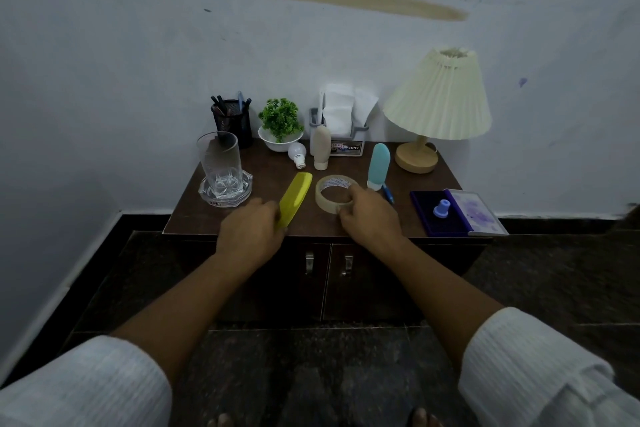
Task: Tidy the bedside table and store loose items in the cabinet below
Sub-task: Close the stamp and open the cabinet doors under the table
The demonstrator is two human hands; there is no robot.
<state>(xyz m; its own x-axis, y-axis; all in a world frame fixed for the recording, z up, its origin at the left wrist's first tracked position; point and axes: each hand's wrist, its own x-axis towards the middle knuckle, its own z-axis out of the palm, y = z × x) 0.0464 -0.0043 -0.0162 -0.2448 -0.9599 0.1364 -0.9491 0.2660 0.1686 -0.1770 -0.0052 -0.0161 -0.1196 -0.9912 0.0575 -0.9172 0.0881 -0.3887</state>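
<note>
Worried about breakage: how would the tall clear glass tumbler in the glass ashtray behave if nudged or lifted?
The tall clear glass tumbler, being tall and narrow, would probably tip rather than slide if pushed. It stands inside the clear glass ashtray, whose rim may catch its base. It looks empty, so likely light, yet fragile.

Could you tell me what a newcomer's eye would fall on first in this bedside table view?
Two hands reach over the table: the left hand grips a yellow comb, the right hand pinches a tape roll at centre. A cream pleated lamp stands at the back right corner, and a glass sits in an ashtray at the left.
</note>
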